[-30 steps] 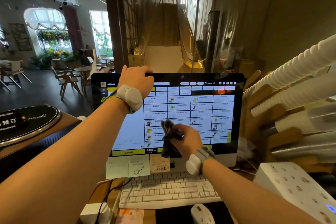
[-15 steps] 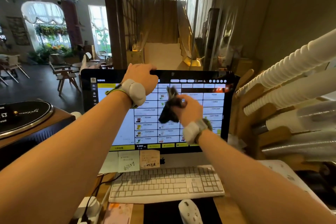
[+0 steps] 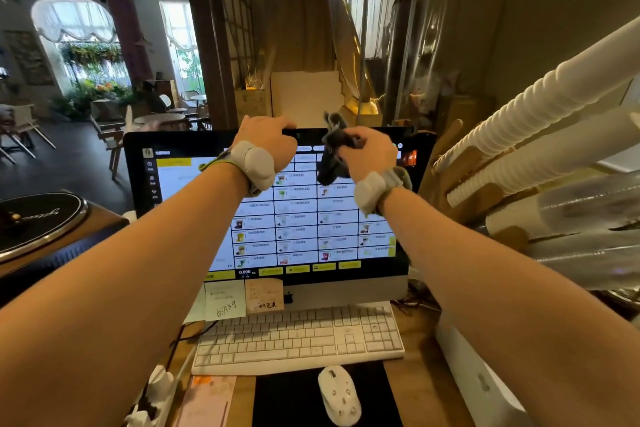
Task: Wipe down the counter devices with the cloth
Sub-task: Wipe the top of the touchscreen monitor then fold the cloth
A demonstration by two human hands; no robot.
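An all-in-one monitor (image 3: 304, 229) with a lit ordering screen stands at the back of the wooden counter. My left hand (image 3: 268, 140) grips its top edge, left of centre. My right hand (image 3: 367, 152) is closed on a bunched dark grey cloth (image 3: 332, 152), which it presses against the screen's top bezel, right of centre. A white keyboard (image 3: 298, 340) lies below the monitor, and a white mouse (image 3: 339, 395) sits on a black pad (image 3: 287, 402) in front of it.
Sticky notes (image 3: 242, 298) hang from the monitor's lower edge. Stacked paper and plastic cups (image 3: 540, 163) lie on a wooden rack at the right. A white box (image 3: 478, 381) sits at the front right, a black round sign (image 3: 34, 218) at the left, and a cable and plug (image 3: 159, 388) at the front left.
My right hand has carried the cloth up the screen from its lower middle to the top bezel. My left hand has stayed on the monitor's top edge.
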